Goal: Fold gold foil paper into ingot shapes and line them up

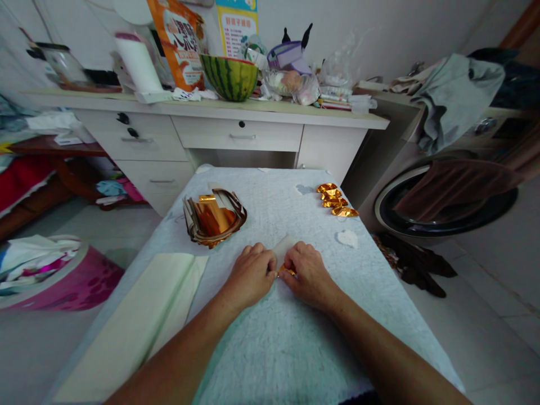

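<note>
In the middle of the covered table, my left hand (pixel 253 270) and my right hand (pixel 306 273) are close together with fingers curled. Between them is a small piece of gold foil paper (pixel 287 271), mostly hidden by the fingers, with a pale translucent part (pixel 284 245) showing behind. Both hands pinch it, the right thumb lying across the gold. Beyond my left hand stands a woven-looking brown basket (pixel 191 224) holding sheets of gold foil (pixel 215 218). To the far right, several folded gold foil pieces (pixel 333 198) lie in a row.
Long cream paper (pixel 139 315) lies along the table's left side. A pale heart-shaped patch (pixel 347 239) is near the right edge. Behind stands a white desk (pixel 236 126) with a cut watermelon (pixel 232 79). A washing machine (pixel 392 129) is at right, a pink bin (pixel 90 275) at left.
</note>
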The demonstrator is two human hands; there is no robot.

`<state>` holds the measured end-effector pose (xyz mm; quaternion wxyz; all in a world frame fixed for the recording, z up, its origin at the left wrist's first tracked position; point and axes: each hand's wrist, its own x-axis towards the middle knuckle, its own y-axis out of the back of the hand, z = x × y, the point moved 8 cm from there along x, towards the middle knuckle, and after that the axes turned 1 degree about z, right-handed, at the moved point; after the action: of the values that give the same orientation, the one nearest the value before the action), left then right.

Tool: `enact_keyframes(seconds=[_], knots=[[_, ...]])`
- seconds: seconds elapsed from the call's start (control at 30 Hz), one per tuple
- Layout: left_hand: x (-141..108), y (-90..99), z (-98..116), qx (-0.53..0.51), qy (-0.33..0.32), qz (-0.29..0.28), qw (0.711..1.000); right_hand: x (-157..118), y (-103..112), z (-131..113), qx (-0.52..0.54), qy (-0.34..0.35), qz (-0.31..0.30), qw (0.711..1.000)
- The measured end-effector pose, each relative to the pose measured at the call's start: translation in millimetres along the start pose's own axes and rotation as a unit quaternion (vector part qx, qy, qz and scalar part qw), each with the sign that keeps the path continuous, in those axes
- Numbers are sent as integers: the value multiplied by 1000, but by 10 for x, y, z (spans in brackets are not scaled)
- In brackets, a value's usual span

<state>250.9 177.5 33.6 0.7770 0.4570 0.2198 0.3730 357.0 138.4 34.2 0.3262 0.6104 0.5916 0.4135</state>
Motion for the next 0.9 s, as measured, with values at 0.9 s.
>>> enact_keyframes(seconds=[0.9], knots=[[-11,-13,-1,-9,-17,8,1000,2,58,54,123,15,-64,990]])
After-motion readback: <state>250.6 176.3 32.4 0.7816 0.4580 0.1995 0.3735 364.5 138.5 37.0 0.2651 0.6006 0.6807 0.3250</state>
